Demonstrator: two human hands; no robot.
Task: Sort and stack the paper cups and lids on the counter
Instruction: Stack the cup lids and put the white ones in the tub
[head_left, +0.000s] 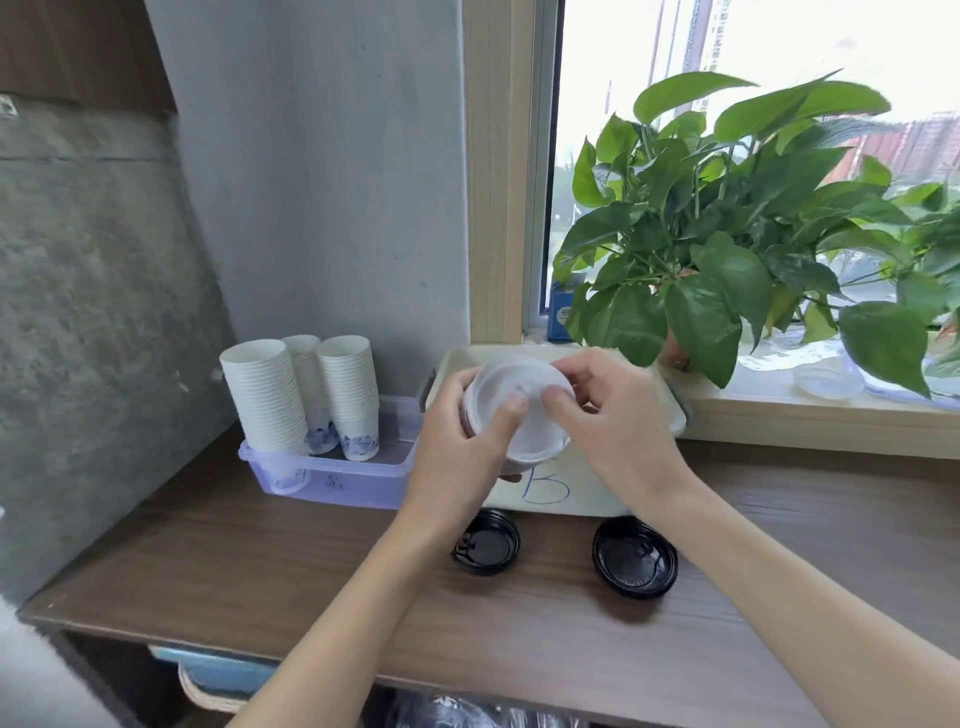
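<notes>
White lid (530, 436) held above wood-grain counter (260, 561) — grey wall (322, 182), window (623, 52) behind.

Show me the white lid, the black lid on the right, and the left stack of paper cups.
white lid (537, 434): head view, lower part of its flat top.
black lid on the right (635, 557): head view, its middle.
left stack of paper cups (265, 400): head view, side of the stack.
</notes>
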